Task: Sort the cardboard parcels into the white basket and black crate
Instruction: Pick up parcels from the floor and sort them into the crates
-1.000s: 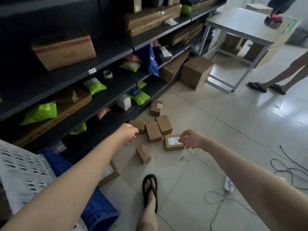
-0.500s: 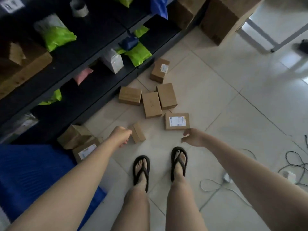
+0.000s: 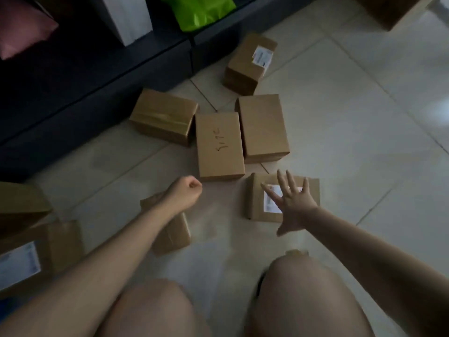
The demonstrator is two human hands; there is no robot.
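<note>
Cardboard parcels (image 3: 220, 144) lie clustered on the floor (image 3: 352, 142) beside the shelf (image 3: 97, 76); right grip (image 3: 291, 203), fingers spread, reaches over the labelled parcel (image 3: 257, 203); left grip (image 3: 187, 193) is fisted, empty; pick-up step, I judge; next, clasp that parcel's edges.

Small parcel (image 3: 175, 237) half hidden under forearm (image 3: 145, 222); labelled parcel (image 3: 48, 249) cut by left edge

A black shelving unit (image 3: 102, 88) runs along the upper left above pale floor tiles (image 3: 352, 122). On its lowest shelf sit a pink padded pouch (image 3: 21, 27), a white box (image 3: 126, 15) and a bright green bag (image 3: 199, 10), side by side
</note>
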